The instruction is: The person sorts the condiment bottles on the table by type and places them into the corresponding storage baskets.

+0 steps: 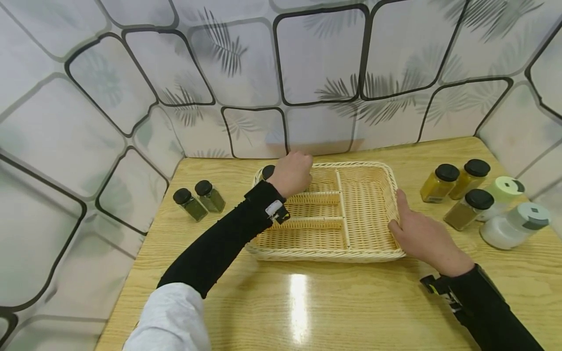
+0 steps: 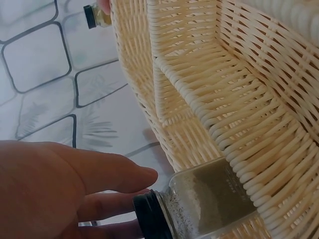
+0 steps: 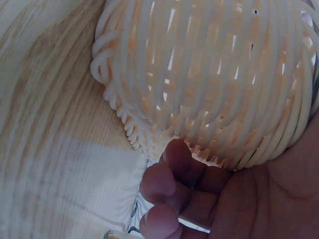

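My left hand point(image 1: 293, 173) reaches into the far-left compartment of a pale wicker basket point(image 1: 325, 253). Its fingers go round the black cap of a clear spice jar point(image 2: 209, 199), with the thumb along the cap's edge. The jar stands against a woven divider point(image 2: 214, 119), and greenish-grey powder fills much of it. Just left of this hand, another black-capped jar point(image 1: 268, 171) sits in the same compartment. At the basket's right end my right hand point(image 1: 423, 239) grips the rim, thumb on the inner side, fingers point(image 3: 159, 181) curled against the outer weave.
Two jars of green herbs point(image 1: 199, 197) stand left of the basket. On the right are yellow spice jars point(image 1: 439, 184), a brown spice jar point(image 1: 469, 209), a green-lidded container point(image 1: 502, 195) and a white container point(image 1: 513, 226). A patterned curtain point(image 1: 325, 58) borders the wooden table point(image 1: 246, 302).
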`<action>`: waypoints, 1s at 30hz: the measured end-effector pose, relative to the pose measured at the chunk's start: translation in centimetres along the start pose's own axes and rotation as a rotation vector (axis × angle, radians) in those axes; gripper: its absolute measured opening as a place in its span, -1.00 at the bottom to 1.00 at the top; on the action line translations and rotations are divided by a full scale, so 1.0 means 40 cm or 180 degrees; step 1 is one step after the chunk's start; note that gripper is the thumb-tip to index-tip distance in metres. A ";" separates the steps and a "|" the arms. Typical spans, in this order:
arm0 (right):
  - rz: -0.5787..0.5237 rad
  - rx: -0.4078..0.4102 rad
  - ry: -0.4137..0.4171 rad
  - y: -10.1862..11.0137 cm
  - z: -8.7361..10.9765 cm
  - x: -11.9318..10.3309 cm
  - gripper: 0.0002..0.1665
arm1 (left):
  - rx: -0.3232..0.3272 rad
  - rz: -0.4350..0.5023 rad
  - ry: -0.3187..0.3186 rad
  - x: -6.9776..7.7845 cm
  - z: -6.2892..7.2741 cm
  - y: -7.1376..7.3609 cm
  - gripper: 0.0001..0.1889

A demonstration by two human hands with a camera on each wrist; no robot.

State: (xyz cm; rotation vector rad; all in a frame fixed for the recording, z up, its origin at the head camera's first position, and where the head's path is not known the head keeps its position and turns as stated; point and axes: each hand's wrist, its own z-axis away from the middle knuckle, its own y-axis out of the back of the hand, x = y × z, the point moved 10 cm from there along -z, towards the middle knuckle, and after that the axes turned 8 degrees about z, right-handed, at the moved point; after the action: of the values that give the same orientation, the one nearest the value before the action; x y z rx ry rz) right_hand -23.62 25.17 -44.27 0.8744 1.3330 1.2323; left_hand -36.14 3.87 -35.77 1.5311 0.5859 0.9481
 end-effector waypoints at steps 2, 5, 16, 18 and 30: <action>0.0000 -0.0004 0.0003 0.000 0.000 -0.001 -0.09 | 0.0008 -0.0026 0.0002 0.000 0.000 0.000 -0.87; 0.0000 -0.0005 0.0005 0.001 0.000 -0.002 -0.08 | 0.0014 -0.0060 0.0021 -0.001 0.001 -0.001 -0.88; 0.0003 -0.0020 -0.0002 0.001 0.001 -0.002 -0.08 | 0.0069 -0.0164 -0.0010 0.001 -0.001 0.000 -0.87; 0.0003 -0.0028 -0.0005 0.000 0.001 -0.003 -0.08 | 0.0071 -0.0174 -0.0001 0.001 0.000 0.000 -0.87; 0.0022 -0.0043 -0.0026 -0.001 0.000 -0.002 -0.08 | 0.0228 -0.0138 0.0009 0.003 0.013 0.025 -0.78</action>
State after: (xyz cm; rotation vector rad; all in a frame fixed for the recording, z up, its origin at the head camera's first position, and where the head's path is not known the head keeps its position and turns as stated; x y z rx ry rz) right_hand -23.62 25.09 -44.28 0.8744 1.3149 1.2406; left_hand -35.77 3.49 -34.77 1.5747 0.6587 0.9048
